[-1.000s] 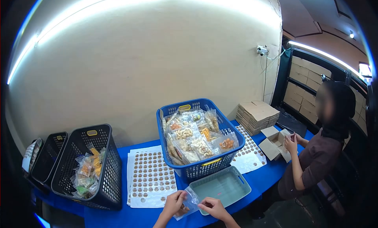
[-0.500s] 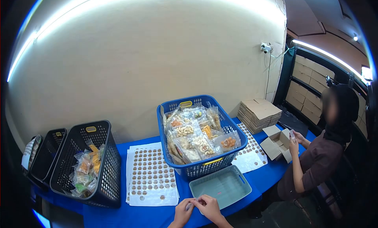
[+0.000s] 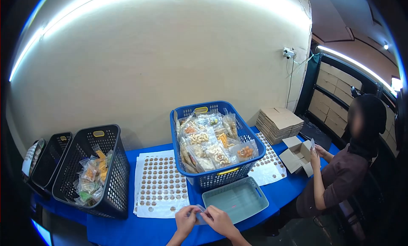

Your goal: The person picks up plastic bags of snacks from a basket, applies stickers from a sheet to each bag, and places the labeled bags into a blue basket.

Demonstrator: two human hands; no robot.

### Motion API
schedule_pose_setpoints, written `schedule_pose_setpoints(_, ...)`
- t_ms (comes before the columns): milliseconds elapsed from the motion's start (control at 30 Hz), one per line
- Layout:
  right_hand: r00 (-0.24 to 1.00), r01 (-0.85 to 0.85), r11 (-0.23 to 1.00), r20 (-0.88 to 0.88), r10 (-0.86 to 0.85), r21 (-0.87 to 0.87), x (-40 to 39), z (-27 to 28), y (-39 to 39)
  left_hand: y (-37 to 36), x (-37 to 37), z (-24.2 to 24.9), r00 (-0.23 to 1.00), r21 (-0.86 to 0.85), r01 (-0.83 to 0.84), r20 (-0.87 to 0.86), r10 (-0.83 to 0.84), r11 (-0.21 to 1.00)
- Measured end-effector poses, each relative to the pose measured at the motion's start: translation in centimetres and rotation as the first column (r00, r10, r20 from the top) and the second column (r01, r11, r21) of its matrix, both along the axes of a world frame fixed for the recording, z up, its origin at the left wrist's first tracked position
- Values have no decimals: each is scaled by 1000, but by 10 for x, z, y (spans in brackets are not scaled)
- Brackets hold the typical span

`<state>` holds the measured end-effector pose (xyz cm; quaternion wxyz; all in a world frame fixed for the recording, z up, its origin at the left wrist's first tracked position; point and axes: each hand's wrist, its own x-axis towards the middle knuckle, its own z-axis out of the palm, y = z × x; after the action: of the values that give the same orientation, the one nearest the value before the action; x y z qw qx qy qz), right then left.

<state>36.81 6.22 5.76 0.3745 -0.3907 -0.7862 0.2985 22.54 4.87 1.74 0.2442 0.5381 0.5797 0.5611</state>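
Head view: my left hand [image 3: 185, 220] and right hand [image 3: 219, 220] meet, fingertips pinching a small clear bag [image 3: 199, 213] between them, beside tray [image 3: 235, 199] and sticker sheet [image 3: 160, 185].

Small clear packet [image 3: 199, 212] mostly hidden between left hand [image 3: 185, 219] and right hand [image 3: 219, 219]; contents not discernible. Both forearms cut off by bottom edge. Leftmost container [image 3: 30, 162] half lost in dark lens vignette. Sticker sheet [image 3: 268, 165] partly hidden behind blue basket [image 3: 221, 177]. Prints on round stickers too small to read. Co-worker's face blurred; item in co-worker's hand [image 3: 314, 154] too small to identify
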Motion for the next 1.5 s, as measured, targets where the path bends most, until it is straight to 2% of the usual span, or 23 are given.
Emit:
schedule_pose_setpoints(33,1000,-20,1000,-14,20,7,-3,2,0,-3,2,30,974,-57,-45,222,57,997)
schedule_pose_setpoints(133,994,-73,997,-78,74,25,-16,8,-2,8,-21,29,987,113,-148,79,140,982)
schedule_pose_setpoints(267,986,-147,987,-63,151,63,-18,5,-5,14,-49,15,926,207,-358,206,317,911)
schedule_pose_setpoints(333,967,-236,970,-117,228,-60,-10,-18,-12,24,-106,19,709,137,-498,634,311,856)
schedule_pose_setpoints(400,969,-233,958,-120,214,-167,-1,-41,-13,2,-116,59,788,87,-419,530,314,904)
schedule_pose_setpoints(433,983,-179,960,-90,163,-215,3,-50,-11,1,-121,53,876,199,-396,376,303,896)
schedule_pose_setpoints(500,994,-105,887,-61,87,-450,10,-63,-5,-3,-110,45,841,166,-320,503,199,933)
schedule_pose_setpoints(533,983,-156,832,-166,78,-532,8,-74,-1,-4,-101,42,813,152,-279,563,149,948)
schedule_pose_setpoints(600,930,-274,699,-366,19,-660,1,-92,5,-2,-75,41,543,23,-293,827,147,956)
schedule_pose_setpoints(667,869,-448,529,-491,66,-721,-6,-89,1,1,-61,26,474,18,-90,880,27,996)
schedule_pose_setpoints(767,705,-699,175,-709,7,-693,-7,-86,-7,10,-47,8,-125,509,271,860,-495,817)
schedule_pose_setpoints(833,573,-820,-4,-820,-10,-573,-3,-100,-6,18,-41,-3,-251,510,326,859,-447,796)
schedule_pose_setpoints(867,606,-792,58,-794,-40,-607,3,-106,-4,21,-40,-9,-311,509,353,855,-415,785)
schedule_pose_setpoints(933,663,-720,177,-741,-109,-671,15,-90,0,19,-34,-1,-59,325,340,944,-325,883)
schedule_pose_setpoints(1000,513,-769,329,-836,-194,-548,37,-64,3,11,-25,24,198,80,255,971,-133,964)
schedule_pose_setpoints(1033,327,-861,341,-925,-194,-376,48,-42,5,10,-32,13,131,135,348,973,-191,928)
schedule_pose_setpoints(1067,41,-942,316,-973,-228,-114,59,-56,8,7,-36,6,123,108,361,979,-163,926)
schedule_pose_setpoints(1133,-124,-923,382,-978,-168,51,88,-84,27,1,-39,1,107,55,387,989,-104,920)
schedule_pose_setpoints(1167,12,-883,466,-997,-82,-49,104,-92,33,-2,-40,-4,159,8,392,984,-76,920)
schedule_pose_setpoints(1200,307,-707,627,-941,-143,-326,113,-90,32,-3,-40,-8,182,-14,390,981,-63,921)
schedule_pose_setpoints(1267,712,-80,766,-574,-404,-638,123,-76,29,-7,-39,-13,229,-55,381,973,-37,923)
schedule_pose_setpoints(1367,614,-124,776,-662,-430,-619,118,-44,19,-12,-28,-13,304,-114,405,952,-16,907)
schedule_pose_setpoints(1500,599,-41,847,-692,-403,-529,107,-55,21,-16,-10,-32,391,-189,695,909,-144,694)
